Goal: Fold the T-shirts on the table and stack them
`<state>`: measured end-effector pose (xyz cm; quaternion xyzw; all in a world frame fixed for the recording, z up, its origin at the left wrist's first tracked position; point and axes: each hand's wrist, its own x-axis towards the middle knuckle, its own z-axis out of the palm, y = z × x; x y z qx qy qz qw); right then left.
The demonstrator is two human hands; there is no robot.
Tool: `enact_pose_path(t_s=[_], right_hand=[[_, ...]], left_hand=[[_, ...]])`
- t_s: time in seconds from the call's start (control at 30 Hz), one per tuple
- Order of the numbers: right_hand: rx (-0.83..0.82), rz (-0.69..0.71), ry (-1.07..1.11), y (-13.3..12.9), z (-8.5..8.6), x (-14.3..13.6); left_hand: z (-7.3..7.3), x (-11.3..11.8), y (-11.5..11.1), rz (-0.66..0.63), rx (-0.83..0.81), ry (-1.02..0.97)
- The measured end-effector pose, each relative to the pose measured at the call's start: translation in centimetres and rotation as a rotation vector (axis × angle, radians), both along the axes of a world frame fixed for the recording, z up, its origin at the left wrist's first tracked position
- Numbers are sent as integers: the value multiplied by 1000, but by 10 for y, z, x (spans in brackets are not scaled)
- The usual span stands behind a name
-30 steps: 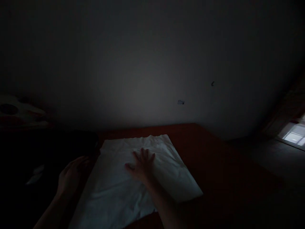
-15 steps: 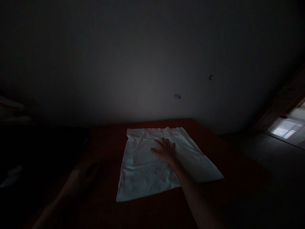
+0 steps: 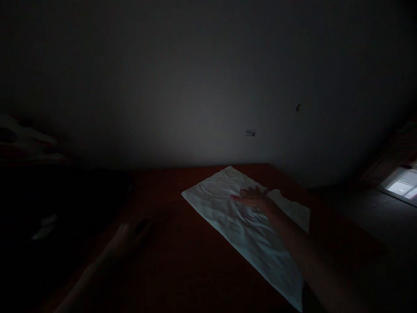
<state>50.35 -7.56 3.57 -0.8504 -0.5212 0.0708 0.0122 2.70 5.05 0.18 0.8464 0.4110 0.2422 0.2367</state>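
A thin white cloth, wrinkled across its middle, lies spread at a slant on the reddish-brown table. One corner points toward the wall and another reaches the near side. My right hand rests palm down on the upper part of the cloth, fingers stretched out to the left. The right forearm covers part of the cloth's right side. My left hand is low over the table, left of the cloth and apart from it. Its fingers bend into deep shadow, so I cannot make out whether they hold anything.
A plain wall stands behind the table, with a small printed label and a dark mark. Dark bulky shapes fill the left side, below a pale bundle. Light falls on the floor at the far right.
The cloth has turned from nearly square-on to a slant and shifted right under my right hand, whose fingers have swung from pointing away to pointing left. The view has shifted slightly left.
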Motion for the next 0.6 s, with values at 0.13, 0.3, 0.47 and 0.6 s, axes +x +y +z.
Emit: enact_pose_path(t_s=[0.13, 0.3, 0.47, 0.6], right_hand=[[-7, 193, 28, -35, -24, -1], [11, -237, -18, -34, -48, -25], [58, -273, -91, -31, -40, -51], [9, -68, -31, -42, -41, -60]], left_hand=[[-3, 0, 2, -9, 8, 11], [-1, 3, 0, 7, -6, 17], [-6, 2, 4, 6, -3, 23], [-11, 1, 7, -8, -4, 12]])
